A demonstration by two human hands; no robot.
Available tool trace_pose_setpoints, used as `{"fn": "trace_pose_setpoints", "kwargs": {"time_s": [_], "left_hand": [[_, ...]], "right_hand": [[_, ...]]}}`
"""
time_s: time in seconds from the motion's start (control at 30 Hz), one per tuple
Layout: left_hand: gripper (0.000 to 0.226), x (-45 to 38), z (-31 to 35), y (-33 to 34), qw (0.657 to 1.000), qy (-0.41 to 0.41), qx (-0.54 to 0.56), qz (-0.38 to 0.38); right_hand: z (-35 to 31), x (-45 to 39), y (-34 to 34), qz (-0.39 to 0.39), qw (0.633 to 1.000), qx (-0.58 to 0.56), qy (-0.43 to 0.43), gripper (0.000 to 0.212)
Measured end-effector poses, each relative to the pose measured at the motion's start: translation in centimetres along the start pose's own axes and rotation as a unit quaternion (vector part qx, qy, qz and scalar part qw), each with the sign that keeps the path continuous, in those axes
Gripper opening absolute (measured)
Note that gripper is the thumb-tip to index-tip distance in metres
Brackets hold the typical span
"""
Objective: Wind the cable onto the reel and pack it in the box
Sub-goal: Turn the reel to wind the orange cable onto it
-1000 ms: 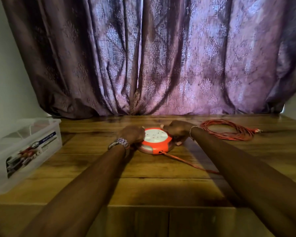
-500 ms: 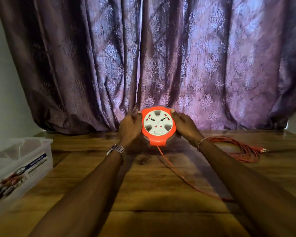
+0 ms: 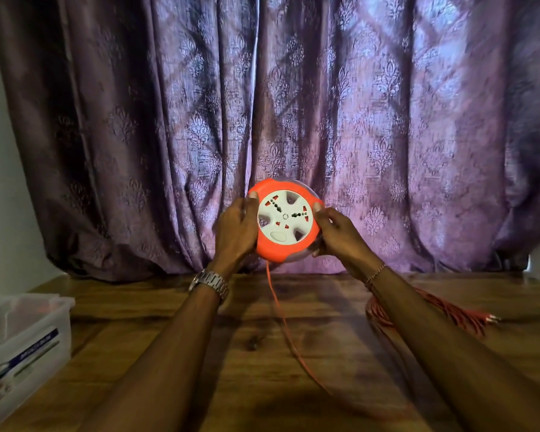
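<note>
Both hands hold the reel (image 3: 286, 220), one on each side: the left hand (image 3: 236, 227) is wrapped round its left edge w/ the thumb up on the orange rim, and the right hand (image 3: 337, 233) cups its right edge, thumb on the rim too, so both are closed round it. The reel is up in the air, above the far part of the table (image 3: 293, 353) and in front of the curtain (image 3: 293, 104). It stands on edge, w/ its white face turned to the person. That face has plug holes, red bits & a small oval button low down. The rim round it is orange. From the bottom of the reel a thin orange cable (image 3: 281, 316) hangs down, meets the table and runs toward the near right. Right of the reel & lower, the rest of the cable lies in a loose bunch (image 3: 449, 313) on the table, partly hidden by the right arm, w/ a light tip at its far right end. On the left wrist, just under the reel, sits a metal watch (image 3: 209, 283). The right wrist has a thin bracelet (image 3: 375, 273). Far left of the reel & much lower, at the table's left edge, is a clear plastic box (image 3: 22, 344) w/ a blue label on its side. It's blurry, so what's inside can't be made out.
</note>
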State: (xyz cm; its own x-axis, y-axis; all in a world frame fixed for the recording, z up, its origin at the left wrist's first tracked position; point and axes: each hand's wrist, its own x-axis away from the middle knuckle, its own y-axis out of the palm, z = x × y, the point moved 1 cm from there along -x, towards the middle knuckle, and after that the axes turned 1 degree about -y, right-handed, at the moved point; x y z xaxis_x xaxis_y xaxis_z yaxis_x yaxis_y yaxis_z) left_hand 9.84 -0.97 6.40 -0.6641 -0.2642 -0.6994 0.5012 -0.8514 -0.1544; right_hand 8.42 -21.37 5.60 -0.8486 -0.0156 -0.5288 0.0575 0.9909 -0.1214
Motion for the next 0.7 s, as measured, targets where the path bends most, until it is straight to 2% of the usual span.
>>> {"fn": "trace_pose_setpoints", "kwargs": {"time_s": [0.07, 0.1, 0.17, 0.2, 0.27, 0.33, 0.4, 0.57, 0.7], "left_hand": [[0.052, -0.1, -0.2, 0.0, 0.999, 0.001, 0.039, 0.008], [0.050, -0.1, -0.4, -0.1, 0.999, 0.002, 0.052, 0.014], [0.047, -0.1, -0.8, -0.1, 0.998, 0.012, 0.056, 0.027], [0.047, -0.1, -1.0, -0.1, 0.998, 0.015, 0.055, 0.028], [0.051, -0.2, -1.2, 0.1, 0.998, 0.017, 0.053, 0.028], [0.054, -0.3, -1.3, 0.2, 0.998, 0.021, 0.052, 0.033], [0.052, -0.4, -1.1, 0.3, 0.998, 0.022, 0.056, 0.033], [0.046, -0.6, -1.0, 0.3, 0.996, 0.028, 0.082, 0.019], [0.046, -0.4, -1.1, 0.5, 0.994, 0.037, 0.098, 0.010]], "right_hand": [[-0.8, 0.1, -0.2, 0.005, 0.999, 0.040, -0.001, 0.040], [-1.2, 0.2, -0.5, 0.036, 0.994, 0.097, -0.036, 0.038], [-2.5, 0.3, -0.8, 0.113, 0.953, 0.230, -0.161, 0.026], [-3.4, 0.4, -0.7, 0.120, 0.927, 0.273, -0.225, 0.021], [-5.2, 0.8, -0.1, 0.062, 0.893, 0.327, -0.303, 0.028], [-6.4, 1.4, 1.0, -0.032, 0.867, 0.396, -0.302, 0.041], [-6.7, 2.0, 2.2, -0.091, 0.838, 0.467, -0.267, 0.050], [-6.4, 2.5, 4.1, -0.078, 0.784, 0.568, -0.238, 0.062], [-6.1, 2.4, 4.8, -0.057, 0.767, 0.592, -0.241, 0.058]]}}
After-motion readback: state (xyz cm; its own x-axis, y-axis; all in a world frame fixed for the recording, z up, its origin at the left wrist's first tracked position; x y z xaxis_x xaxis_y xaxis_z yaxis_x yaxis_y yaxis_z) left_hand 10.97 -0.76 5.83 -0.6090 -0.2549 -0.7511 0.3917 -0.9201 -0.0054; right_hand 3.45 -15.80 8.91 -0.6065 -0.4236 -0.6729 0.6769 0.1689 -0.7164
